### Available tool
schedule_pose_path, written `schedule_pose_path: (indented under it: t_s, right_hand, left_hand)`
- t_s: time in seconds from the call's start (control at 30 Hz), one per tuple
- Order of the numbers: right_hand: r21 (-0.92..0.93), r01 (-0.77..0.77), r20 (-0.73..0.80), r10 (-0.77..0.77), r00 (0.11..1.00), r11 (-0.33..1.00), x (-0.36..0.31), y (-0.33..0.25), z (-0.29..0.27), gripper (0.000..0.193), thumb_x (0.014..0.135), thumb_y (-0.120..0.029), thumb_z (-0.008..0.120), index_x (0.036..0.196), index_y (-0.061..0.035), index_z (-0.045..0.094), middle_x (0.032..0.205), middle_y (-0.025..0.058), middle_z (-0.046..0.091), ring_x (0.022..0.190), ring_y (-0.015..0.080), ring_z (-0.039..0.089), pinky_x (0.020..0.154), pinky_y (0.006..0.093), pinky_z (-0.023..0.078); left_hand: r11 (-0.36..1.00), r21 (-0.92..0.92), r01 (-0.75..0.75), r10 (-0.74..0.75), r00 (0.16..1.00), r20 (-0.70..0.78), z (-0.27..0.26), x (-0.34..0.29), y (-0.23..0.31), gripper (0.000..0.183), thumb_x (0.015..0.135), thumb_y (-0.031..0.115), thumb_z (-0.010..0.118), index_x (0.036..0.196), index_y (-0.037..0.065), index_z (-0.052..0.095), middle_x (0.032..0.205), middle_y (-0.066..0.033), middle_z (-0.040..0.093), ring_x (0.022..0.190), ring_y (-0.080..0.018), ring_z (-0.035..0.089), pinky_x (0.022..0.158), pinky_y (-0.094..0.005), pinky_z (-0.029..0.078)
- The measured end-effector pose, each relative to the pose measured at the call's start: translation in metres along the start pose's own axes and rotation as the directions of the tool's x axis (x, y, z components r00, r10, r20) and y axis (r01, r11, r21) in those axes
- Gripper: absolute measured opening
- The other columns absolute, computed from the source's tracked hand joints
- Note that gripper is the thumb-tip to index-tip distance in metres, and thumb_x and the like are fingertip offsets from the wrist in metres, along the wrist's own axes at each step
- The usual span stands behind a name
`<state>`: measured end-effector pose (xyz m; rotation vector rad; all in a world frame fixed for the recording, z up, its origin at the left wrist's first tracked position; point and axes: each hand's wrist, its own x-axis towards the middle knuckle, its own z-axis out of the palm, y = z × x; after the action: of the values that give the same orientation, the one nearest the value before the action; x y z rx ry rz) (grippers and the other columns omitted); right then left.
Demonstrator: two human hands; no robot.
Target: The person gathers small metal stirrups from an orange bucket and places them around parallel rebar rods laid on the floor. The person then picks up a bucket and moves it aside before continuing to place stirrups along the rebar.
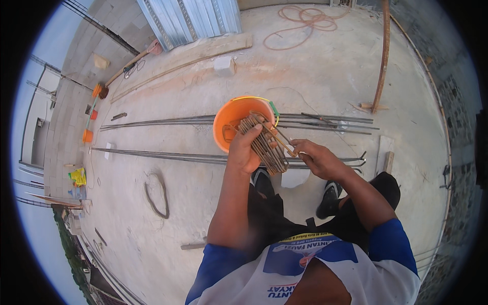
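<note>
A stack of bent steel rebar stirrups (pixel 265 147) is gripped in my left hand (pixel 246 146), its thumb lying over the top of the rods. My right hand (pixel 316 158) is closed, fingers pinching the end of one rusty stirrup (pixel 281 138) that stands out from the stack. Just beyond and partly beneath the stack is an orange bucket (pixel 219 118) with a yellow wire handle and green grip. Some bent rod shows inside the bucket; the stack hides the rest of its contents.
Long rebar rods (pixel 168 122) lie across the concrete floor beyond me, with a second row (pixel 162 152) nearer my feet. A wire coil (pixel 156 195) rests to the left. Farther off are a white block (pixel 224 66), wooden planks (pixel 203 53), a hose (pixel 305 23) and an upright post (pixel 382 56).
</note>
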<state>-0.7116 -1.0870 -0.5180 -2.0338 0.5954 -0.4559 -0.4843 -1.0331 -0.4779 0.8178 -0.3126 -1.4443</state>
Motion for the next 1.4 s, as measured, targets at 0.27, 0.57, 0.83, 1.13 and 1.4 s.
schedule_pose_path:
  t_s: [0.27,0.57,0.83,1.13,1.4]
  right_hand:
    - [-0.167,0.033,-0.049,-0.042,0.998,0.985,0.007,-0.02,0.014,0.024,0.092,-0.019,0.058,0.113,-0.0055,0.056,0.12,0.0153,0.058,0.099,0.0383,0.06,0.081,0.0453,0.05]
    - [0.586,-0.077,-0.349,0.337,0.875,0.807,0.016,-0.012,0.008,0.035,0.101,-0.024,0.046,0.12,0.0045,0.052,0.088,0.0153,0.064,0.075,0.0266,0.068,0.065,0.0353,0.055]
    - [0.899,-0.309,0.173,0.395,0.902,0.312,0.013,-0.007,0.015,0.04,0.1,-0.025,0.045,0.127,0.0053,0.045,0.082,0.018,0.063,0.065,0.0264,0.067,0.054,0.034,0.054]
    - [0.751,-0.44,0.228,0.432,0.872,0.492,0.019,0.004,0.044,0.043,0.101,-0.029,0.044,0.126,0.0061,0.049,0.072,0.0137,0.064,0.057,0.0199,0.065,0.05,0.03,0.054]
    - [0.412,-0.468,0.103,0.47,0.876,0.782,0.024,0.013,0.034,0.051,0.096,-0.031,0.053,0.132,0.005,0.049,0.089,0.0114,0.065,0.07,0.0154,0.063,0.054,0.0271,0.051]
  left_hand:
    - [0.995,0.097,0.011,0.0,0.994,-0.111,0.006,-0.005,-0.002,0.024,0.092,0.006,0.059,0.115,0.004,0.053,0.098,-0.009,0.062,0.09,-0.0239,0.066,0.065,-0.0379,0.058]
    - [0.999,0.047,-0.021,0.024,0.997,-0.071,-0.016,-0.006,0.007,0.026,0.095,0.007,0.052,0.121,0.005,0.051,0.116,-0.0137,0.062,0.103,-0.0269,0.064,0.074,-0.043,0.059]
    - [0.997,0.034,-0.062,0.063,0.998,-0.03,-0.022,-0.011,0.009,0.032,0.094,0.004,0.049,0.126,0.002,0.049,0.114,-0.0159,0.063,0.106,-0.0291,0.064,0.082,-0.0478,0.058]
    - [0.999,0.0,-0.034,0.034,0.997,-0.066,-0.014,-0.015,0.008,0.028,0.093,0.005,0.054,0.12,0.0,0.053,0.108,-0.015,0.066,0.1,-0.0284,0.067,0.076,-0.0448,0.06]
    - [0.978,-0.027,-0.208,0.204,0.972,-0.12,-0.033,-0.021,0.029,0.022,0.093,0.006,0.056,0.115,0.001,0.056,0.1,-0.0129,0.065,0.092,-0.025,0.067,0.075,-0.0443,0.059]
